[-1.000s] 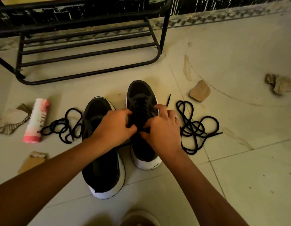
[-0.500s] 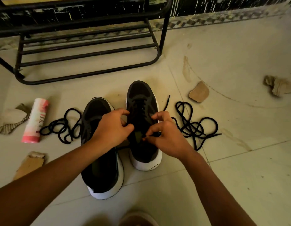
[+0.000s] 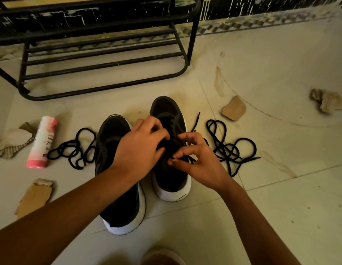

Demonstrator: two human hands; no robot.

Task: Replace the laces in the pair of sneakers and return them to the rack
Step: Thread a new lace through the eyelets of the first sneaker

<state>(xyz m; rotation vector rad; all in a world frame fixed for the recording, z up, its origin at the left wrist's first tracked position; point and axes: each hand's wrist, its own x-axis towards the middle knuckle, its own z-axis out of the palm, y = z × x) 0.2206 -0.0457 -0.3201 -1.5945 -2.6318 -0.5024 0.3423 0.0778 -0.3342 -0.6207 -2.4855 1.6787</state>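
Now the right hand [image 3: 201, 161] has drawn back from the tongue since a second ago, and the left hand [image 3: 139, 148] has slid further across. The black metal shoe rack [image 3: 101, 73] stands at the pale tiled floor's [image 3: 281, 197] far edge. The black, white-soled left sneaker [image 3: 114, 131] and right sneaker [image 3: 166, 109] stand before it, not on its bars. The left fingers curl over the right sneaker's lacing, their grip hidden. The right thumb and forefinger pinch its threaded black lace [image 3: 195, 121], barely legible against the upper. Loose black laces [image 3: 231, 148] flank the pair.
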